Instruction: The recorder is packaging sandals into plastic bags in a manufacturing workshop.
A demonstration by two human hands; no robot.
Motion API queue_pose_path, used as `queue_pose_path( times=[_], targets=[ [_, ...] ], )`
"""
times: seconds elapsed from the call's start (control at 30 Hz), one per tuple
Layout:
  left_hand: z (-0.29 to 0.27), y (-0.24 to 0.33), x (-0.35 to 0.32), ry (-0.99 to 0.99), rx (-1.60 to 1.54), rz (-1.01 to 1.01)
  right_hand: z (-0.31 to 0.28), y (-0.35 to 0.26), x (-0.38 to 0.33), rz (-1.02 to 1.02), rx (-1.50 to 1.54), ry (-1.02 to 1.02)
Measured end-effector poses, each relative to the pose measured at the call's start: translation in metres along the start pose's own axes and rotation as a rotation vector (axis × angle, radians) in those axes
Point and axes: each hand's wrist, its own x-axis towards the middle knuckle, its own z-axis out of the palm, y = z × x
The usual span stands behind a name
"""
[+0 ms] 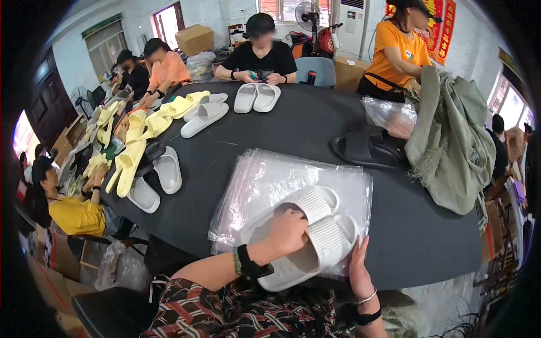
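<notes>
Head: black table (282,130) under slippers (331,239), pale walls (217,14).

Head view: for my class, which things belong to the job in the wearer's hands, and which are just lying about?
Likely part of the job:
pale slippers, with the left hand on them and the right hand alongside
clear plastic sleeves under them

Likely just lying about:
black slippers
olive-green cloth
standing fan
cardboard box
</notes>
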Motion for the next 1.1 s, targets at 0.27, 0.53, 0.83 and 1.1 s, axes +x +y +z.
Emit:
queue_pose_path(
  times=[0.27, 0.53, 0.83, 1.1],
  targets=[
    [-0.011, -0.013, -0.002, -0.052, -0.106, 0.058, 0.009, -0.014, -0.007, 0.166, -0.868, -0.077],
    [-0.033, -0.061, -0.021, 0.029, -0.042, 0.022, 0.020, -0.021, -0.002, 0.184, -1.057, -0.179],
    [-0.230, -0.230, -0.026, 0.543, 0.420, -0.132, 0.021, -0.029, -0.001, 0.158, -1.157, -0.106],
    [-0.387, -0.430, -0.061, 0.382, 0.825, -0.802, 0.026, -0.024, -0.004, 0.103, -1.104, -0.062]
  ],
)
